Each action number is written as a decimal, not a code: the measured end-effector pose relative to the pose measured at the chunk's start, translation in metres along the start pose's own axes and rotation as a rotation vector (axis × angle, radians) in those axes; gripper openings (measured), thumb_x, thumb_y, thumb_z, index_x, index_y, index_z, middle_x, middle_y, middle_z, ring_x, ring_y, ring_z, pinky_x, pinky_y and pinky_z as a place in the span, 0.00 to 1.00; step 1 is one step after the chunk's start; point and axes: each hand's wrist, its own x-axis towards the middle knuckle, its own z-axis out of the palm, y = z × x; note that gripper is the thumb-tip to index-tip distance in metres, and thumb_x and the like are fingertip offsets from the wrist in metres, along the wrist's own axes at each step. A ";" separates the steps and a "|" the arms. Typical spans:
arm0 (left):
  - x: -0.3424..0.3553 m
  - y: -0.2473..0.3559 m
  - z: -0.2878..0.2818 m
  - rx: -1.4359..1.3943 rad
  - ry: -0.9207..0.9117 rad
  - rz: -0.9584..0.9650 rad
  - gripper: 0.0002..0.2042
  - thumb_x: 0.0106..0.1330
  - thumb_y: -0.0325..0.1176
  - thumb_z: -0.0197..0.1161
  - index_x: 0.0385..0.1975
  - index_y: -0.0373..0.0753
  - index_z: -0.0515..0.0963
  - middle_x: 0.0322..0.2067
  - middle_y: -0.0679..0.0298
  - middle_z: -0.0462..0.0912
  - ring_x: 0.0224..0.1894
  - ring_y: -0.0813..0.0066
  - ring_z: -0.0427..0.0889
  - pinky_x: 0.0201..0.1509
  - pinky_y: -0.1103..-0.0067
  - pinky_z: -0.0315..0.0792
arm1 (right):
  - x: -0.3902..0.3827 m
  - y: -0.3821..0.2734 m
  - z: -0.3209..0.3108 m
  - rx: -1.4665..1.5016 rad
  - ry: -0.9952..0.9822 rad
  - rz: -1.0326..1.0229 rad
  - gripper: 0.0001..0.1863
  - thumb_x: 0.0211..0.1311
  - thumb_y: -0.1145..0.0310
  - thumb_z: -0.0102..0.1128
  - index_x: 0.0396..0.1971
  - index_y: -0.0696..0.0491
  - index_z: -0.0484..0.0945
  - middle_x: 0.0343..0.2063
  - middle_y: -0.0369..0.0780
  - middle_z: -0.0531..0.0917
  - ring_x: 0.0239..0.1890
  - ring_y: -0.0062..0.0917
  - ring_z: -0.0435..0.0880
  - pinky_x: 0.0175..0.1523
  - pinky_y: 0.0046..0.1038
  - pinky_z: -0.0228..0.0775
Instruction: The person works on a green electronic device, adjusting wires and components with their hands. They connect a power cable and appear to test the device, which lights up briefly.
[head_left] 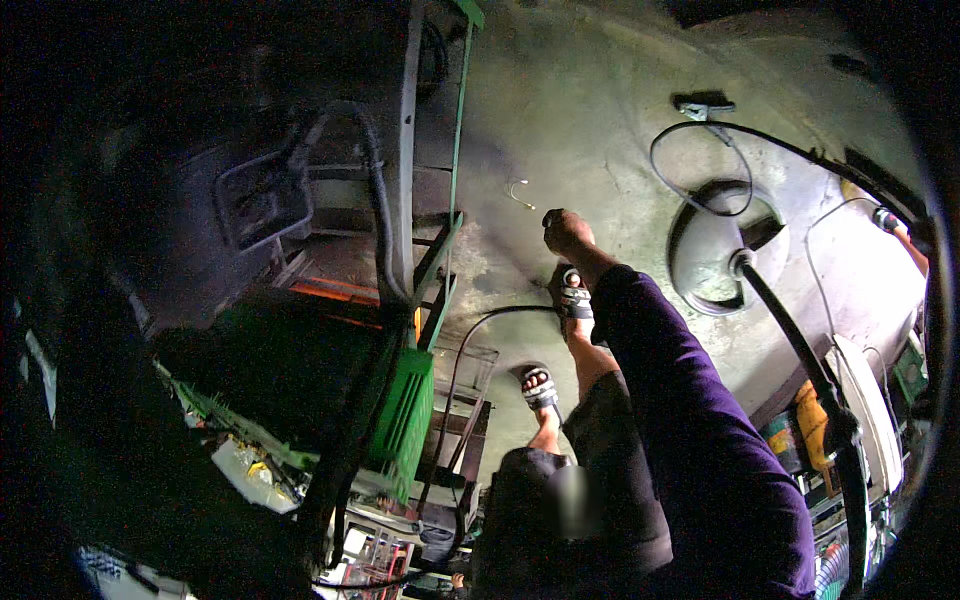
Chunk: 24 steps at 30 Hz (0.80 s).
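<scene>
My right hand (pixel 568 235), at the end of a purple sleeve (pixel 690 410), is held over the floor just above my right sandalled foot (pixel 575 300). Its fingers are curled closed; whether anything is inside them is too small to make out. A short thin curved piece of cable or wire (pixel 520 195) lies on the floor just up and left of it. My left sandalled foot (pixel 540 390) is lower down, beside a black cable (pixel 500 310) that curves across the floor. My left hand is not in view.
A green and grey metal frame (pixel 455 140) stands on the left, with dark machinery. To the right are a round metal base (pixel 690 250) with a pole, a looped cable, and items along the edge. Someone else's limb (pixel 905 245) shows at the far right.
</scene>
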 end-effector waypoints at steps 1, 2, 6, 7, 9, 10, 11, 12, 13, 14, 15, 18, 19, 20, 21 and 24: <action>0.001 -0.002 0.004 0.010 -0.010 -0.004 0.39 0.61 0.55 0.63 0.63 0.29 0.62 0.57 0.42 0.68 0.58 0.43 0.68 0.62 0.54 0.64 | 0.010 0.000 0.004 -0.025 0.015 -0.003 0.12 0.54 0.62 0.60 0.38 0.47 0.80 0.34 0.45 0.85 0.39 0.42 0.85 0.41 0.40 0.76; 0.001 -0.003 0.009 0.022 -0.020 -0.006 0.39 0.61 0.55 0.63 0.63 0.29 0.62 0.57 0.42 0.68 0.58 0.43 0.68 0.62 0.54 0.63 | 0.017 0.000 0.008 -0.062 0.025 0.005 0.12 0.58 0.61 0.59 0.40 0.47 0.80 0.36 0.47 0.85 0.41 0.44 0.85 0.43 0.42 0.77; 0.004 -0.006 0.020 0.059 -0.050 -0.025 0.39 0.60 0.54 0.63 0.63 0.30 0.62 0.57 0.42 0.68 0.59 0.42 0.67 0.62 0.53 0.63 | 0.044 0.004 0.038 -0.123 0.294 -0.085 0.12 0.64 0.59 0.57 0.41 0.49 0.80 0.40 0.47 0.84 0.44 0.45 0.84 0.46 0.45 0.76; 0.005 -0.005 0.021 0.068 -0.053 -0.028 0.39 0.60 0.53 0.64 0.63 0.30 0.62 0.57 0.42 0.68 0.59 0.42 0.67 0.62 0.53 0.62 | 0.053 0.003 0.045 -0.176 0.353 -0.115 0.12 0.64 0.60 0.56 0.41 0.49 0.80 0.40 0.46 0.84 0.44 0.45 0.84 0.46 0.45 0.76; 0.005 -0.005 0.021 0.078 -0.058 -0.040 0.39 0.59 0.53 0.64 0.63 0.30 0.62 0.57 0.42 0.68 0.59 0.41 0.66 0.62 0.52 0.62 | 0.068 0.005 0.051 -0.202 0.316 -0.090 0.12 0.64 0.60 0.56 0.42 0.49 0.80 0.43 0.47 0.83 0.45 0.45 0.83 0.48 0.45 0.76; 0.005 -0.004 0.021 0.082 -0.055 -0.040 0.39 0.59 0.53 0.64 0.63 0.30 0.62 0.57 0.42 0.68 0.59 0.41 0.66 0.62 0.52 0.62 | 0.072 0.004 0.052 -0.203 0.294 -0.104 0.13 0.63 0.60 0.56 0.42 0.49 0.80 0.43 0.48 0.84 0.45 0.45 0.83 0.48 0.44 0.76; 0.004 -0.004 0.019 0.080 -0.056 -0.045 0.39 0.59 0.52 0.64 0.63 0.30 0.62 0.57 0.42 0.68 0.59 0.41 0.66 0.62 0.52 0.62 | 0.074 0.002 0.049 -0.213 0.255 -0.066 0.13 0.63 0.60 0.55 0.42 0.49 0.81 0.43 0.48 0.84 0.45 0.45 0.84 0.49 0.44 0.76; 0.003 -0.003 0.017 0.077 -0.057 -0.050 0.39 0.59 0.52 0.64 0.63 0.30 0.62 0.57 0.42 0.68 0.60 0.41 0.66 0.63 0.52 0.61 | 0.071 0.001 0.045 -0.222 0.169 -0.015 0.14 0.60 0.60 0.55 0.42 0.49 0.81 0.42 0.48 0.84 0.45 0.46 0.84 0.49 0.44 0.77; 0.001 -0.002 0.013 0.075 -0.055 -0.053 0.39 0.59 0.52 0.65 0.63 0.30 0.62 0.57 0.42 0.68 0.60 0.40 0.66 0.63 0.51 0.61 | 0.065 -0.002 0.042 -0.206 0.114 -0.049 0.14 0.59 0.60 0.55 0.41 0.50 0.82 0.41 0.48 0.84 0.45 0.46 0.84 0.49 0.44 0.77; -0.001 -0.002 0.011 0.070 -0.055 -0.055 0.38 0.59 0.51 0.65 0.63 0.30 0.63 0.57 0.42 0.68 0.60 0.40 0.65 0.63 0.51 0.61 | 0.054 -0.004 0.037 -0.214 0.041 -0.027 0.15 0.58 0.60 0.56 0.40 0.50 0.82 0.40 0.49 0.85 0.44 0.46 0.84 0.48 0.44 0.77; -0.003 0.000 0.005 0.061 -0.047 -0.061 0.38 0.58 0.51 0.65 0.63 0.30 0.63 0.56 0.42 0.69 0.60 0.40 0.65 0.63 0.51 0.61 | 0.044 -0.007 0.030 -0.215 -0.011 -0.024 0.15 0.56 0.60 0.56 0.39 0.51 0.82 0.39 0.49 0.85 0.44 0.46 0.84 0.48 0.44 0.77; -0.009 0.005 -0.014 0.032 -0.020 -0.063 0.38 0.58 0.50 0.65 0.63 0.30 0.63 0.56 0.42 0.69 0.60 0.39 0.65 0.63 0.50 0.60 | -0.014 -0.004 0.020 -0.146 -0.031 -0.091 0.14 0.47 0.57 0.65 0.29 0.52 0.81 0.30 0.49 0.85 0.38 0.45 0.85 0.42 0.42 0.78; -0.009 0.008 -0.022 0.024 -0.003 -0.062 0.38 0.58 0.50 0.66 0.63 0.30 0.63 0.56 0.42 0.69 0.60 0.39 0.64 0.63 0.50 0.60 | -0.033 -0.001 0.019 -0.223 -0.029 -0.085 0.17 0.46 0.54 0.66 0.28 0.53 0.81 0.29 0.48 0.84 0.36 0.44 0.85 0.40 0.42 0.77; -0.009 0.011 -0.029 0.009 0.016 -0.058 0.38 0.57 0.50 0.66 0.63 0.30 0.63 0.56 0.42 0.69 0.60 0.39 0.64 0.63 0.50 0.60 | -0.056 0.011 0.014 -0.271 -0.063 -0.184 0.18 0.46 0.54 0.67 0.28 0.54 0.81 0.29 0.49 0.84 0.36 0.45 0.85 0.39 0.43 0.77; -0.008 0.015 -0.036 0.001 0.030 -0.060 0.38 0.57 0.49 0.66 0.62 0.30 0.63 0.56 0.42 0.69 0.61 0.39 0.64 0.63 0.50 0.60 | -0.081 0.027 0.006 -0.198 -0.121 -0.210 0.16 0.47 0.56 0.67 0.28 0.53 0.82 0.29 0.49 0.84 0.35 0.44 0.85 0.38 0.43 0.76; -0.002 0.028 -0.052 -0.016 0.033 -0.104 0.38 0.57 0.48 0.66 0.62 0.31 0.63 0.56 0.42 0.69 0.61 0.38 0.63 0.64 0.49 0.59 | -0.156 0.048 -0.005 -0.227 0.015 -0.242 0.19 0.47 0.54 0.66 0.38 0.50 0.83 0.29 0.47 0.85 0.33 0.42 0.86 0.37 0.43 0.76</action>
